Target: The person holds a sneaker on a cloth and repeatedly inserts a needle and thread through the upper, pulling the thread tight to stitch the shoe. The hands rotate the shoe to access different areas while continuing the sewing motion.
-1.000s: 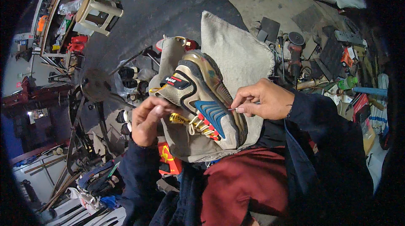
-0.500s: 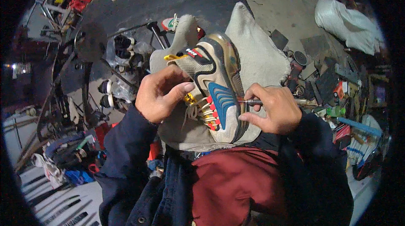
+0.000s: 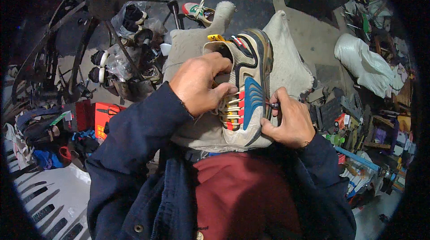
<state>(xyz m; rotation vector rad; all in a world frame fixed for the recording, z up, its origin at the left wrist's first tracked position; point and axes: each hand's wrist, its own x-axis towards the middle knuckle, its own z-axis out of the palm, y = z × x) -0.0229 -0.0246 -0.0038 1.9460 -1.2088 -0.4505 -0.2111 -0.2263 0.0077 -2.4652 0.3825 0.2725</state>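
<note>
Sneaker: The beige sneaker (image 3: 252,94) lay tilted on its side on a grey cloth (image 3: 289,43), in front of the person's dark red garment (image 3: 237,182), toe toward the body and sole to the right.
Laces: The pale laces (image 3: 232,109) ran between red loops, left of a blue ribbed panel.
Left hand: The left hand (image 3: 202,81) had its fingers in the shoe's opening and its thumb beside the laces; whether its grip was clamped could not be told.
Right hand: The right hand (image 3: 292,121) had its grip closed on a small dark tool (image 3: 273,105) at the sole's edge.
Floor: A red, white and green shoe (image 3: 198,10) lay beyond the cloth, a white sack (image 3: 362,64) farther right.
</note>
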